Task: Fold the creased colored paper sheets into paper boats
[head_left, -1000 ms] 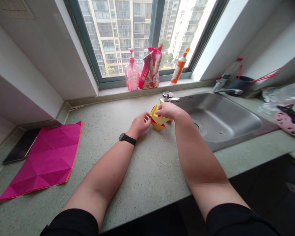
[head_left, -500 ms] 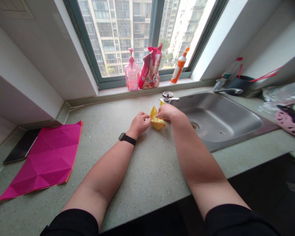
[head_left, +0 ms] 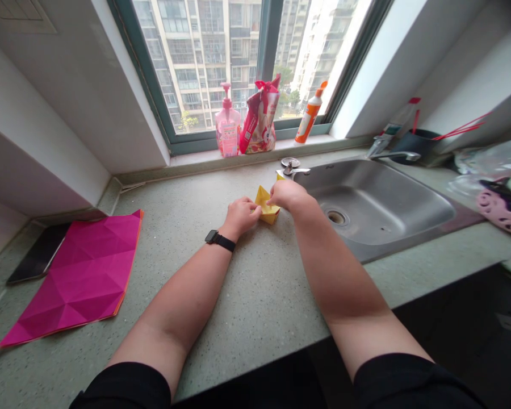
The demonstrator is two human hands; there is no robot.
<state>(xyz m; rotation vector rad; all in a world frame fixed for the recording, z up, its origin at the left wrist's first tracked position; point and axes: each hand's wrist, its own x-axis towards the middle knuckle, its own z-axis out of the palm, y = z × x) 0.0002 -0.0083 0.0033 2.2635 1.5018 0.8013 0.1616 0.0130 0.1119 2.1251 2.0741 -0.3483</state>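
Observation:
A small folded yellow paper piece (head_left: 269, 215), with pointed corners standing up, rests on the speckled counter (head_left: 255, 295) left of the sink. My left hand (head_left: 241, 217), with a black watch on the wrist, grips its left edge between thumb and fingers. On the far right side, my right hand (head_left: 288, 196) is closed with its fingertips at the inside of the fold. Part of the paper's right side is hidden behind that hand; one yellow corner shows above it.
Creased magenta paper (head_left: 80, 267) lies at the left over a dark flat object (head_left: 36, 255). A steel sink (head_left: 392, 199) is at the right. On the windowsill stand a pink pump bottle (head_left: 228, 128), a red bag (head_left: 260, 119) and an orange bottle (head_left: 309, 119).
The yellow paper has shifted slightly to the left and turned a little. My right hand has moved left with it, and my left fingers now lie flatter along its edge.

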